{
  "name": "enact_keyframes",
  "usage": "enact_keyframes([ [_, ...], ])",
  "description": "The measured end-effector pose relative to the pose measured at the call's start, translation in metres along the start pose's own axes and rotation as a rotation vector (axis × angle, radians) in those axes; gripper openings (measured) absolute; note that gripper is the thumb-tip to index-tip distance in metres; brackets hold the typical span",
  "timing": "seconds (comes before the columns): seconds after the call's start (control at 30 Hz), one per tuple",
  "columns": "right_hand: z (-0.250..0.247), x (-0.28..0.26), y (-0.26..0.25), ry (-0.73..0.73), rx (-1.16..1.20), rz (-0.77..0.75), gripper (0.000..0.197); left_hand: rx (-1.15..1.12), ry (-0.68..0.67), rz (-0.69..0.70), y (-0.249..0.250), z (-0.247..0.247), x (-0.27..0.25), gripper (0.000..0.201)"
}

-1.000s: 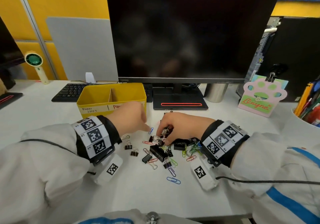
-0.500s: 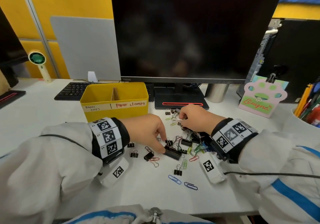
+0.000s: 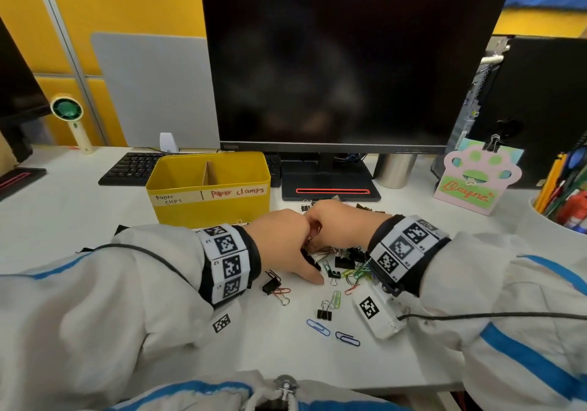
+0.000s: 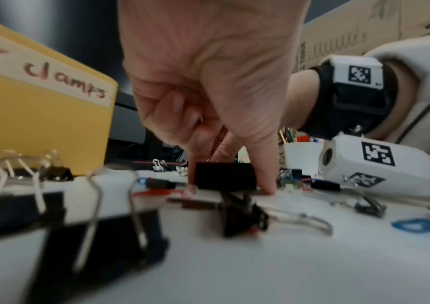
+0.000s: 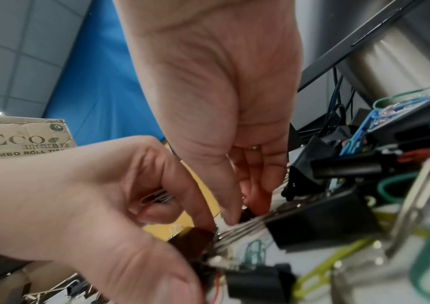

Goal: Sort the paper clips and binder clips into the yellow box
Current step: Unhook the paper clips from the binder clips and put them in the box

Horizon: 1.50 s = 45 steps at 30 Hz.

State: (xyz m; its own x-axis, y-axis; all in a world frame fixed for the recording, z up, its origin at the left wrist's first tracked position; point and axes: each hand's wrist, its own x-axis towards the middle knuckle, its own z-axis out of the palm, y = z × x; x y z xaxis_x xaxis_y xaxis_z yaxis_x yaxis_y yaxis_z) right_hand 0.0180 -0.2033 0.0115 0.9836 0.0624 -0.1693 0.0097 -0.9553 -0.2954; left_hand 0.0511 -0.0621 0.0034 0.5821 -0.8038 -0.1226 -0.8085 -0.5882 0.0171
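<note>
The yellow box (image 3: 208,188) stands behind the pile, split by a divider, labelled "paper clips" on the left and "paper clamps" on the right. My left hand (image 3: 309,264) pinches a large black binder clip (image 4: 225,175) lying on the table, thumb on one side and a finger on the other. My right hand (image 3: 313,239) meets it knuckle to knuckle, and its thumb and fingertips pinch a small dark clip (image 5: 246,214) in the pile. Coloured paper clips (image 3: 355,272) and black binder clips (image 3: 344,263) lie under and beside both hands.
Loose blue paper clips (image 3: 317,327) and a small binder clip (image 3: 324,312) lie near the front. The monitor stand (image 3: 330,185) sits behind the pile, with a keyboard (image 3: 133,169) at the left. At the right are a steel cup (image 3: 395,169), a paw-shaped sign (image 3: 476,182) and a pen pot (image 3: 552,236).
My left hand came away from the box front and down onto the large binder clip. My right hand reached toward the monitor stand, then came back to meet the left over the pile.
</note>
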Motion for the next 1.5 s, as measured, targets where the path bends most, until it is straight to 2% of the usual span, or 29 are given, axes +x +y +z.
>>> enact_keyframes([
  [0.1, -0.002, 0.002, 0.008, 0.097, 0.022, 0.045, 0.010, -0.067, 0.007, -0.092, -0.006, -0.001, 0.001, 0.052],
  [0.27, -0.013, -0.012, 0.024, 0.158, 0.066, 0.056, 0.031, -0.197, 0.082, -0.247, -0.043, -0.013, -0.011, 0.046],
  [0.33, -0.013, -0.021, 0.025, 0.180, 0.111, 0.000, 0.030, -0.172, 0.059, -0.306, -0.059, -0.014, -0.020, 0.044],
  [0.4, -0.014, -0.032, 0.023, 0.156, 0.132, -0.056, 0.022, -0.102, 0.074, -0.333, -0.068, -0.014, -0.028, 0.054],
  [0.47, -0.013, -0.043, 0.018, 0.086, 0.160, -0.097, 0.016, -0.088, 0.135, -0.292, -0.063, -0.017, -0.035, 0.063],
  [0.53, -0.013, -0.053, 0.015, -0.002, 0.209, -0.118, 0.015, -0.232, 0.160, -0.191, -0.048, -0.021, -0.041, 0.050],
  [0.63, -0.006, -0.071, 0.010, -0.112, 0.227, -0.116, 0.022, -0.475, 0.059, -0.041, -0.016, -0.018, -0.049, 0.037],
  [0.77, 0.011, -0.095, 0.005, -0.241, 0.204, -0.113, 0.033, -0.406, -0.065, 0.045, 0.018, -0.002, -0.047, 0.040],
  [0.9, 0.029, -0.104, 0.004, -0.287, 0.214, -0.098, 0.026, -0.337, -0.118, 0.096, 0.032, 0.006, -0.033, 0.030],
  [1.07, 0.029, -0.102, 0.011, -0.267, 0.240, -0.112, 0.014, -0.204, -0.035, 0.034, 0.030, 0.001, -0.023, 0.018],
  [1.13, 0.024, -0.101, 0.017, -0.211, 0.259, -0.104, 0.013, -0.122, 0.012, -0.045, 0.025, -0.003, -0.020, 0.017],
  [1.2, 0.019, -0.098, 0.025, -0.116, 0.326, -0.067, 0.013, -0.127, 0.045, -0.096, 0.022, -0.005, -0.017, 0.024],
  [1.23, 0.016, -0.097, 0.027, -0.055, 0.365, -0.046, 0.014, -0.220, 0.076, -0.121, 0.023, -0.006, -0.017, 0.025],
  [1.3, 0.008, -0.095, 0.030, 0.067, 0.446, -0.026, 0.014, -0.574, 0.095, -0.206, 0.028, -0.006, -0.013, 0.025],
  [1.43, -0.009, -0.091, 0.023, 0.286, 0.506, -0.135, 0.013, -1.509, -0.175, -0.435, 0.040, -0.009, -0.007, 0.029],
  [1.5, -0.014, -0.088, 0.018, 0.334, 0.521, -0.182, 0.012, -1.762, -0.292, -0.476, 0.042, -0.007, -0.005, 0.034],
])
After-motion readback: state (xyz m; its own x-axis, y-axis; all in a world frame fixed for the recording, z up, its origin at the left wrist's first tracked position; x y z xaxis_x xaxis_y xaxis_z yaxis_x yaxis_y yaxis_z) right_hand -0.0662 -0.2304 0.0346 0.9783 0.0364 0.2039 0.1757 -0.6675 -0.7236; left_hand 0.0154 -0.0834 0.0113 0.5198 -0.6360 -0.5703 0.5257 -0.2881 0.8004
